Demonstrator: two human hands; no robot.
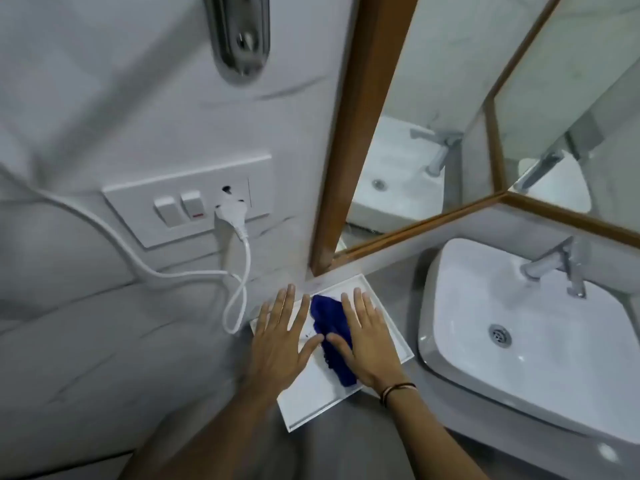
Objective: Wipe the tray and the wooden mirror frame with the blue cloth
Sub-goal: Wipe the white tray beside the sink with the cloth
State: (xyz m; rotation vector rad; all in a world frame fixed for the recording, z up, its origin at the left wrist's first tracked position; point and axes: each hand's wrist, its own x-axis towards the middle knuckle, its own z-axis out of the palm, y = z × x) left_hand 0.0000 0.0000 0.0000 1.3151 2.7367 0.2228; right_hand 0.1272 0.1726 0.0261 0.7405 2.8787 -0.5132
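A crumpled, deep blue cloth lies in the shallow white rectangular tray at the grey desk's back corner, below the wooden mirror frame. Left hand rests flat, fingers spread; right hand presses open-palmed on the cloth.

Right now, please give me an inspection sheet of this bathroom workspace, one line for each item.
Surface: grey counter, partly blurred.
Job's things: white tray on the counter by the wall; blue cloth lying in it; wooden mirror frame rising just behind.
Clutter: nothing seen.
Grippers: left hand flat and open on the tray; right hand flat, fingers spread, pressing the cloth.
Cables: white cable plugged into the wall socket, its loop hanging beside the tray.
Surroundings: white basin with tap to the right.
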